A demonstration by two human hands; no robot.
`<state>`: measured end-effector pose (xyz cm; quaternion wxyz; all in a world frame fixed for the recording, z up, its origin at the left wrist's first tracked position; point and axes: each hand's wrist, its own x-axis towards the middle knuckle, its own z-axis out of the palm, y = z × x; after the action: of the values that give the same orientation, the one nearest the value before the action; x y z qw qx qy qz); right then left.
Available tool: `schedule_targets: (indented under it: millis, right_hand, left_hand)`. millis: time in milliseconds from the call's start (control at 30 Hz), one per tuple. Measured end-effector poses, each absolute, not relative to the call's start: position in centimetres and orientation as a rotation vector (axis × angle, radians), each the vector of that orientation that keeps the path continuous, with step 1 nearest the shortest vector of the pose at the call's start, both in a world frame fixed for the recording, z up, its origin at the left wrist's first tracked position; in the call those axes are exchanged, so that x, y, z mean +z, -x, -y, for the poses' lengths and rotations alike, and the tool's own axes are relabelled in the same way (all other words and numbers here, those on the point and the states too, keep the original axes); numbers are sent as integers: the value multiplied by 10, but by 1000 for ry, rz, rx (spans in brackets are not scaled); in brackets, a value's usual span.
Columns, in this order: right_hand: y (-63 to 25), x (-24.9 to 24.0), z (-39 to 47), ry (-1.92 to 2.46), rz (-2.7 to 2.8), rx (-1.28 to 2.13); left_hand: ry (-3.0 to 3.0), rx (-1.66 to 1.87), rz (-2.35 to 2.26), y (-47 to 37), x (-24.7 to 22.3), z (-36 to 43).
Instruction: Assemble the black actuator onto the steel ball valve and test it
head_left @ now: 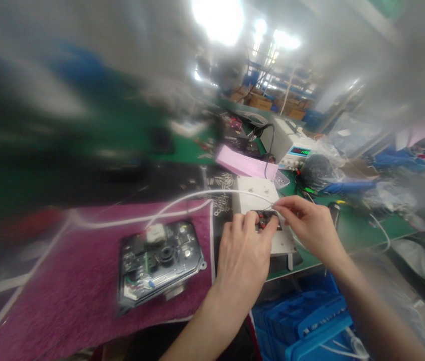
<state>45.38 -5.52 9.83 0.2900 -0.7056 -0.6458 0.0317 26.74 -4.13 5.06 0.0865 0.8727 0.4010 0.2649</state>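
A small black part with red pieces (266, 219), like a terminal clip, sits on a white box (243, 193). My left hand (244, 248) is closed over it, fingertips and thumb on its two sides. The thumb and fingers of my right hand (306, 223) pinch the thin end of a white cable (212, 191), just beside the black part. That cable arcs leftward to an opened electronic unit (174, 268) with a black housing, exposed circuit boards and a round central piece. The unit lies on a purple cloth (65, 296).
Loose metal screws and nuts (223, 180) lie behind the cloth. A bench power supply (291, 143) with a lit display stands farther back, near a pink paper strip (248, 163). Blue crates (306, 326) are below the table edge. The far left is blurred.
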Motion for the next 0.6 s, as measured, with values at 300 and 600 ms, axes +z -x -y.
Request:
schedule_targets:
  millis: [300, 600]
  right_hand:
    - [-453, 86, 59, 1845, 1622, 127]
    - [-456, 81, 64, 1860, 1622, 155]
  left_hand:
    - [-2613, 800, -1214, -268, 51, 42]
    - [-2598, 802, -1209, -267, 49, 43]
